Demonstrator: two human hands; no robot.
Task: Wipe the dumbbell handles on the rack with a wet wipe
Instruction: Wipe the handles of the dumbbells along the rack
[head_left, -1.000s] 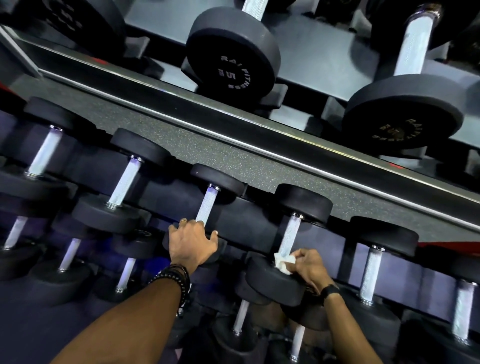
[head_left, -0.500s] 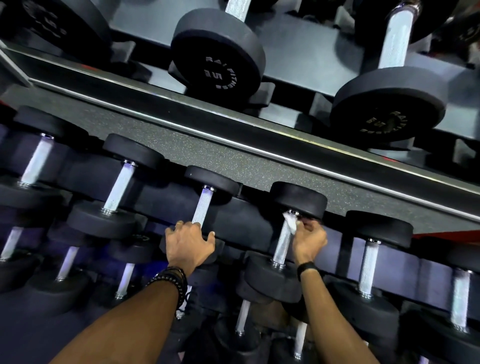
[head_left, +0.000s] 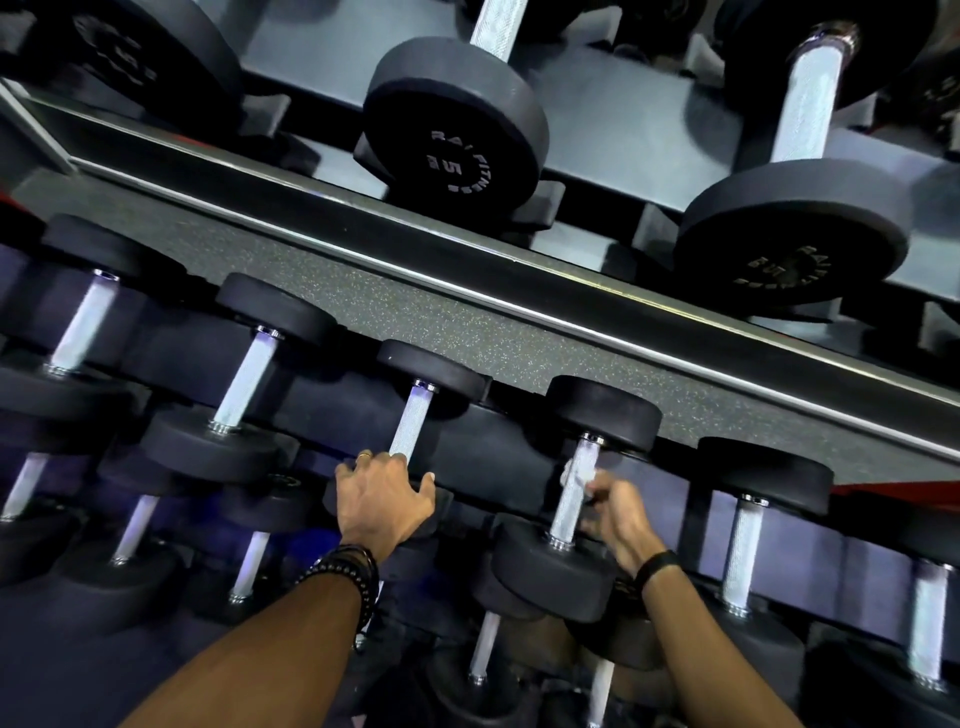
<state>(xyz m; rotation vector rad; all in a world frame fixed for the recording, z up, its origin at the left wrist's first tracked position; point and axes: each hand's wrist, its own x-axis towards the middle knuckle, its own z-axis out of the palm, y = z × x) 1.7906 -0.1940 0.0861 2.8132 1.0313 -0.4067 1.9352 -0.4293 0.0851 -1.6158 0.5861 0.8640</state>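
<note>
Black dumbbells with knurled silver handles lie in rows on a dark rack. My right hand (head_left: 615, 514) pinches a white wet wipe (head_left: 575, 475) against the middle of one silver handle (head_left: 569, 512) in the middle row. My left hand (head_left: 382, 499) rests on the near black head (head_left: 439, 501) of the neighbouring dumbbell to the left, fingers curled over its top, below its handle (head_left: 410, 423). A dark beaded bracelet circles my left wrist, and a black band my right.
An upper shelf (head_left: 519, 306) with a steel edge crosses the view diagonally and carries larger dumbbells, one marked 5 (head_left: 454, 130). More dumbbells fill the middle row on both sides, such as one at the right (head_left: 743, 545), and a lower row lies beneath.
My right hand went up the handle with the wipe from its lower end to the top, then came partway back down. My left hand stayed on the neighbouring dumbbell head.
</note>
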